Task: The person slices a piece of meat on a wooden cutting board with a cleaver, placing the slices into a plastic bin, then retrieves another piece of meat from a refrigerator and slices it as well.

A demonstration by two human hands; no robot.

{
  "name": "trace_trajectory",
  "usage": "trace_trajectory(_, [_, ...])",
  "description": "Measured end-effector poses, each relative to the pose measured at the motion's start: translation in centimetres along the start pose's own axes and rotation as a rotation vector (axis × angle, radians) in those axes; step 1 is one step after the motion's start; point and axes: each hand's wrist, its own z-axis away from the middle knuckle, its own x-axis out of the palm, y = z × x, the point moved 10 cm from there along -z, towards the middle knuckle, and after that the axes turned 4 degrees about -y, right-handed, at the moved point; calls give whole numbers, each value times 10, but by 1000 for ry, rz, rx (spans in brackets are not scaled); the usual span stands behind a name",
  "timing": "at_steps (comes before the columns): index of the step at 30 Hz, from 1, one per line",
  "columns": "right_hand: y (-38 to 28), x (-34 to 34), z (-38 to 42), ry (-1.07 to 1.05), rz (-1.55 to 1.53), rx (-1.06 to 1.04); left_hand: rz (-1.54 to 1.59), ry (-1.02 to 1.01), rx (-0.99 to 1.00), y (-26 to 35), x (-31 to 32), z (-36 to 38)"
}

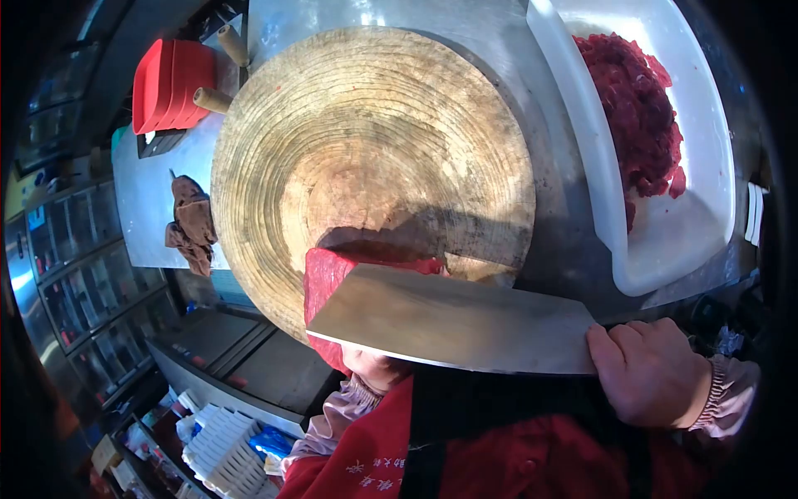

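My right hand [651,372] is closed at the near end of a wide cleaver [457,320], and its handle is hidden in the fist. The broad steel blade reaches left over a block of raw red meat [327,279] and covers much of it. The meat lies at the near edge of a round wooden chopping block [374,125]. My left hand [378,368] is at the near side of the meat, below the blade. Its fingers are mostly hidden by the cleaver.
A white plastic tub [690,224] holding a pile of cut red meat [636,116] stands at the right. Red plastic containers [173,87], wooden handles [213,101] and a brown cloth [192,218] are at the left. A white basket [220,449] sits lower left.
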Motion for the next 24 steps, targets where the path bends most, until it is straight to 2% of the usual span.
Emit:
trace_trajectory(6, [0, -4, -18, 9, 18, -32, -154, -18, 20, 43, 2, -21])
trace_trajectory(8, [4, -1, -28, -29, -66, -24, -681, 219, 169, 100, 8, -48])
trace_trajectory(9, [6, 3, -34, -63, -149, -23, -678, 219, 169, 98, 10, -54])
trace_trajectory(11, [6, 8, -45, -53, -191, -24, -680, 316, 304, 111, 8, -56])
trace_trajectory(12, [6, 8, -50, -40, -230, -29, -690, 315, 287, 114, 8, -59])
trace_trajectory(17, [6, 5, -56, 5, -197, -23, -621, 330, 373, 121, 8, -64])
trace_trajectory(19, [12, 2, -53, 40, -213, -29, -625, 292, 314, 117, 9, -67])
trace_trajectory(21, [36, 2, -42, 112, -498, 53, -667, 294, 309, 119, 10, -67])
trace_trajectory(22, [43, 7, -35, 124, -496, 140, -668, 278, 308, 120, 10, -67])
trace_trajectory(24, [41, 9, -22, 141, -482, 145, -660, 277, 293, 118, 10, -67])
